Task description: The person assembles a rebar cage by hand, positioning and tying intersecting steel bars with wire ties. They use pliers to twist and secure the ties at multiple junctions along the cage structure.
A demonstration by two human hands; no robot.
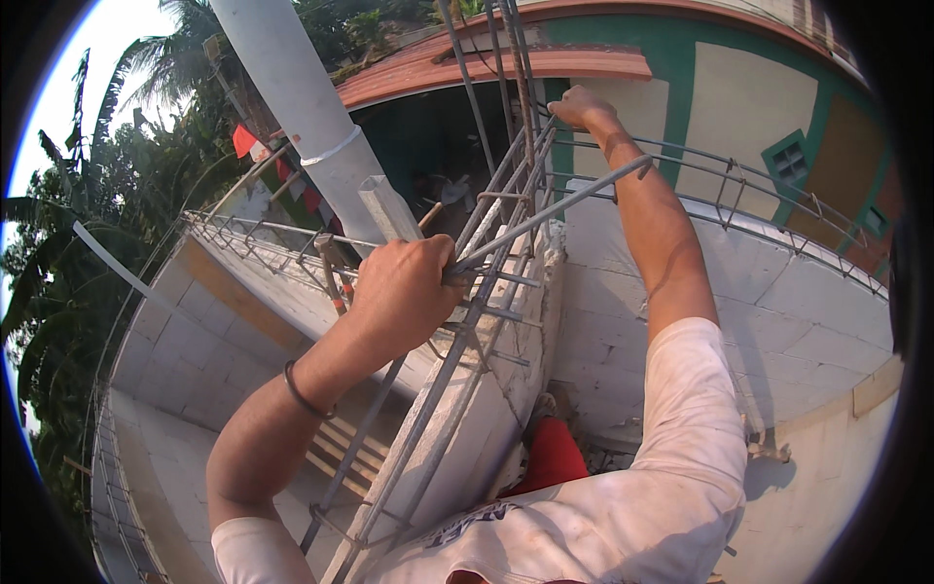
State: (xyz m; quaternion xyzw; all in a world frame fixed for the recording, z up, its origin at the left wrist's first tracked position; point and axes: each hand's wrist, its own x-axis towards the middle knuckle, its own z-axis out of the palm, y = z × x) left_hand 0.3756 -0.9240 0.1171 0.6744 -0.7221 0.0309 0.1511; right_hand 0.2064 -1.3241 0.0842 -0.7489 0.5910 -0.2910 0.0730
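My left hand [407,292] is closed around the near end of a grey metal bar [555,212], just above the rebar cage [449,362] on top of the block wall. The bar slants up to the right, and its far tip ends beside my right forearm. Farther off, my right hand [587,109] is closed at the corner where several upright rebars [527,88] meet the horizontal ones. What its fingers hold, if anything, is hidden. A hammer-like tool with orange bands [336,273] leans on the rebar left of my left hand.
A thick grey pipe [292,78] rises at the left, with a pale, angular tube [389,209] near its base. Block walls [662,292] topped with rebar run off to both sides. Wooden slats [348,453] lie below on the left. A green and cream building [739,88] stands behind.
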